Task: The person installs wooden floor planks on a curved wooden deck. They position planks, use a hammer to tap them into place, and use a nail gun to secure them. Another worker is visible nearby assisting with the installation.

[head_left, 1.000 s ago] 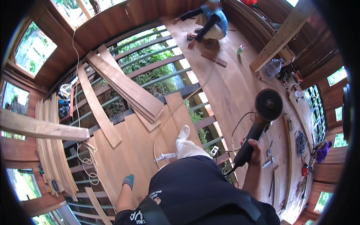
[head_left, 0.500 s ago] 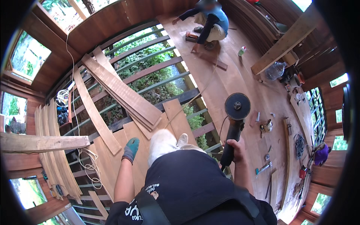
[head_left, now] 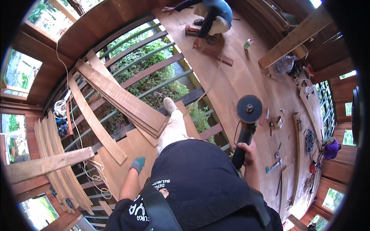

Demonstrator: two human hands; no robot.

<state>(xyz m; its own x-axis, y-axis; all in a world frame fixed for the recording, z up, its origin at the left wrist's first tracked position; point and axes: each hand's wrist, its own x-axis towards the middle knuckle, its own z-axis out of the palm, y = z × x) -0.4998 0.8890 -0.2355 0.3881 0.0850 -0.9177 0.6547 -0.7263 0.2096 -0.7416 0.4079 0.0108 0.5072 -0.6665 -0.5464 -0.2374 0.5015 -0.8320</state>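
Note:
My right hand point(head_left: 247, 153) is closed on the handle of an angle grinder point(head_left: 244, 134), its dark disc raised at the right of my body. My left hand point(head_left: 137, 164), in a teal and grey glove, hangs over the loose floor boards point(head_left: 138, 142) with nothing visible in it and its fingers loosely apart. My leg in pale trousers reaches forward, its light shoe point(head_left: 169, 106) near a dark beam beside a stack of long planks point(head_left: 119, 98). My other leg is hidden under my dark shirt.
A co-worker point(head_left: 216, 19) squats on the plywood floor point(head_left: 216, 92) by a nail gun. Open joists point(head_left: 146, 77) show foliage below. A post point(head_left: 46, 163) juts in at left near bundled boards and loose cords point(head_left: 96, 175). Tools point(head_left: 274, 165) and a slanted timber point(head_left: 289, 42) are at right.
My foot has stepped forward toward the joists. The grinder has moved left since a second ago. My left hand rose, then dropped slightly. The co-worker's upper hand has moved outward to the left.

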